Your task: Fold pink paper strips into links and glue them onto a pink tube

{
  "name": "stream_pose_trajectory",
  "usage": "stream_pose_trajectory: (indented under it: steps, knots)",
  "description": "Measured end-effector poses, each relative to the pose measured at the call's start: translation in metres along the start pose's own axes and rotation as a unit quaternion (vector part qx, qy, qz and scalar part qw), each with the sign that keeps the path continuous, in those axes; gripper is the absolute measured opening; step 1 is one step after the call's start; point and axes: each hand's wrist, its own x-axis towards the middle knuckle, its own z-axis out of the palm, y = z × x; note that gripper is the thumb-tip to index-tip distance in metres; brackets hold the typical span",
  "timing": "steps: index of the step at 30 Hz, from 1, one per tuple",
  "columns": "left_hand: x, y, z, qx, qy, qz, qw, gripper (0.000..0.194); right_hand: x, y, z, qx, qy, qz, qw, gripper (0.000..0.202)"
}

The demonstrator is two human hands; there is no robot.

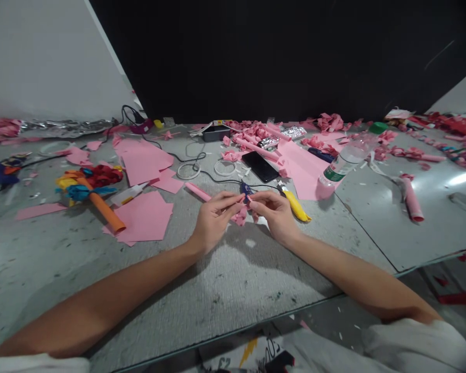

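Note:
In the middle of the head view, my left hand point(215, 220) and my right hand point(276, 213) are close together, thumb and fingertips pinched. Between them is a crumpled piece of pink paper point(239, 216), gripped by both hands and partly covered by the fingers. A rolled pink paper tube point(197, 191) slants toward my left fingers; whether it joins the crumpled paper is hidden. Just beyond my fingertips lies a dark blue tool point(245, 188) with a black cord, partly hidden. Beside my right hand rests a yellow-handled tool point(296, 206).
Pink sheets point(145, 215) and an orange paper tube with coloured petals point(104, 210) lie left. Beyond my hands are a phone point(260, 166), white rings point(225, 167) and pink scraps. A plastic bottle point(344, 163) and another pink tube point(412, 199) are right. A black panel point(287, 57) rises behind.

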Motion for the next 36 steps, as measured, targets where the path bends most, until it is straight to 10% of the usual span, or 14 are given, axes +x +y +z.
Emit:
stream_pose_trajectory:
  steps: [20, 36]
  knots:
    - [0.0, 0.001, 0.003, -0.064, 0.045, -0.092, 0.993, 0.038, -0.009, -0.006, 0.003, -0.178, 0.036, -0.112, 0.977, 0.014]
    - [0.001, -0.006, -0.006, 0.081, -0.033, 0.06, 0.994, 0.01, -0.008, -0.003, 0.003, -0.151, 0.023, -0.098, 0.983, 0.015]
